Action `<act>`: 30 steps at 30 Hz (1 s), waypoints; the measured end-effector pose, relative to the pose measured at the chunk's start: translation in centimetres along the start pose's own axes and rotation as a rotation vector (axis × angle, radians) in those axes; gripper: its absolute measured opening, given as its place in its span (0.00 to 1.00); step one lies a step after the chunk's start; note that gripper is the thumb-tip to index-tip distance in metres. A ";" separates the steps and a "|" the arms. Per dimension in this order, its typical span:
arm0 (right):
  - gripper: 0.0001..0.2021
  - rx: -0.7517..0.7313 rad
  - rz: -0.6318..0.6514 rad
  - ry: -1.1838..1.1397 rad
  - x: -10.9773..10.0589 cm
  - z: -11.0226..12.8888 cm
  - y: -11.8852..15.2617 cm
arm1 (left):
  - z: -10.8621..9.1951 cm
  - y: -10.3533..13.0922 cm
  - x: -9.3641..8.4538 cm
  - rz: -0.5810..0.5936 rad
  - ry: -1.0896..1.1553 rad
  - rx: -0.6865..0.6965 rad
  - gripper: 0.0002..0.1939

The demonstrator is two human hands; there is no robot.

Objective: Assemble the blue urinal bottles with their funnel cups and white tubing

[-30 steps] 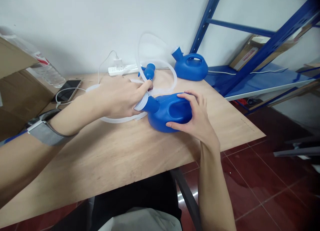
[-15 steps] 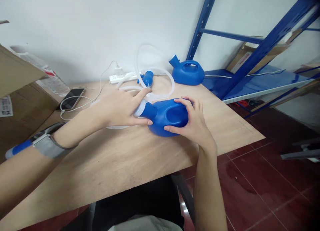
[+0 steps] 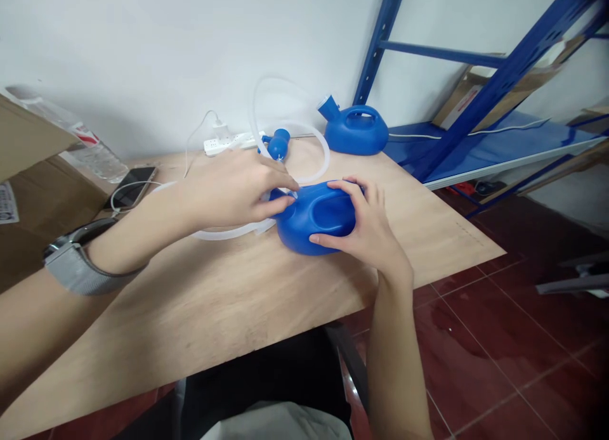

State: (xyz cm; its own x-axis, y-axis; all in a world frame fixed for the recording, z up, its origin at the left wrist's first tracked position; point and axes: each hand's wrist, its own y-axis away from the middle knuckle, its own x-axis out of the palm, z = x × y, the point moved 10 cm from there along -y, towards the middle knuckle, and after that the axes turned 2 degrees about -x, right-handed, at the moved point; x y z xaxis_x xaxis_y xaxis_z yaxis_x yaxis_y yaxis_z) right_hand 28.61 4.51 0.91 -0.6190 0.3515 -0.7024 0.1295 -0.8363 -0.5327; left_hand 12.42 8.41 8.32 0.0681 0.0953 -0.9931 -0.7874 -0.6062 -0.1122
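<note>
A blue urinal bottle (image 3: 304, 231) lies on the wooden table, its neck pointing left. My right hand (image 3: 368, 221) wraps around its handle end, thumb near the front side and fingers over the far side. My left hand (image 3: 238, 189) is over the neck, thumb and fingertips pinched together beside it. Something small and pale shows at those fingertips; I cannot make out what it is. The hand covers most of the neck and its mouth. Behind it, a clear hose (image 3: 323, 155) loops near a blue funnel-like fitting (image 3: 279, 145).
A second blue bottle (image 3: 356, 132) stands at the back right, beside a blue metal shelf (image 3: 480, 151). A power strip (image 3: 233, 143) lies along the wall. On the left are a phone (image 3: 136, 185), a clear water bottle (image 3: 95, 149) and a cardboard box (image 3: 47, 205).
My left hand has shifted from around the white neck cap to a pinch beside the neck, and the cap is now hidden. My right hand keeps its hold.
</note>
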 end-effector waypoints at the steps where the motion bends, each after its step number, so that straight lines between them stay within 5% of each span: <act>1: 0.44 -0.001 -0.001 -0.002 0.0 0.0 0.0 | 0.1 0.1 0.4 0.027 -0.036 -0.006 0.19; 6: 0.44 0.002 0.003 -0.016 -0.1 0.0 0.0 | 0.9 1.0 1.4 0.095 -0.167 -0.052 0.25; 17: 0.44 -0.002 0.009 -0.054 0.1 0.1 -0.1 | 1.3 1.7 2.2 0.034 0.076 -0.017 0.35; 30: 0.45 -0.021 -0.003 -0.038 0.2 0.0 0.0 | 0.8 1.6 2.0 -0.006 0.040 0.043 0.20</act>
State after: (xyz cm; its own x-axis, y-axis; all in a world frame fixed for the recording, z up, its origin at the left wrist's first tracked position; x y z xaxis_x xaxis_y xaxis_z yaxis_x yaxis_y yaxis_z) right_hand 28.48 4.54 0.82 -0.6486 0.3372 -0.6823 0.1437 -0.8261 -0.5449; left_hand 10.81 8.28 6.14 0.0965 0.0665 -0.9931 -0.8122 -0.5714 -0.1172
